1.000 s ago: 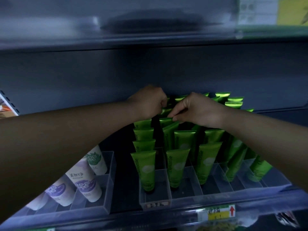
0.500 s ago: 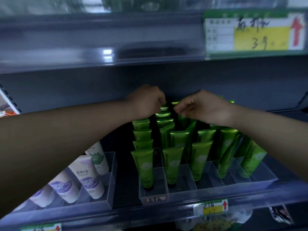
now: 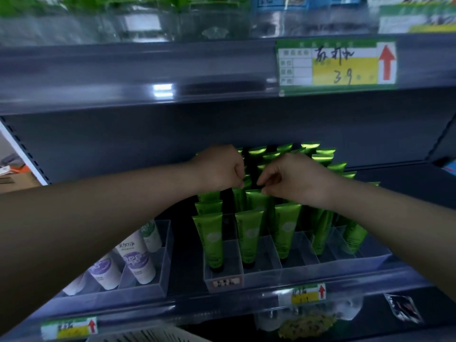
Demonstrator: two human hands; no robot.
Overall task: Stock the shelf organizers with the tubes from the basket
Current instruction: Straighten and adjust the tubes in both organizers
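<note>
Head view, looking into the shelf [image 3: 185,245].

- Right hand [image 3: 294,180]: narrow grip, fingertips [image 3: 262,190] pinched on the crimped top edge of one green tube [image 3: 255,202], which stands upright just below the grip in the second row of the clear organizer [image 3: 298,269].
- Left hand [image 3: 218,166]: fingers curled tight, just beside the right grip and against the top of a neighbouring tube. Cannot tell whether it pinches that tube or only steadies it.
- Remaining green tubes [image 3: 287,227] stand cap-down in the organizer lanes, in front of, behind and to the right of the grip.
- White tubes [image 3: 135,255] sit in a separate organizer well to the left of and below the left grip.

Handling judgement: the tubes look light, with soft squeezable walls and a glossy, likely slippery skin. The flat crimp is the stiffest place to hold; the cap end is the heavier one, so the tube should hang straight from a crimp pinch. A squeeze mid-body would probably dent it. Neighbours lean easily, so lower the tube straight into its lane.
</note>
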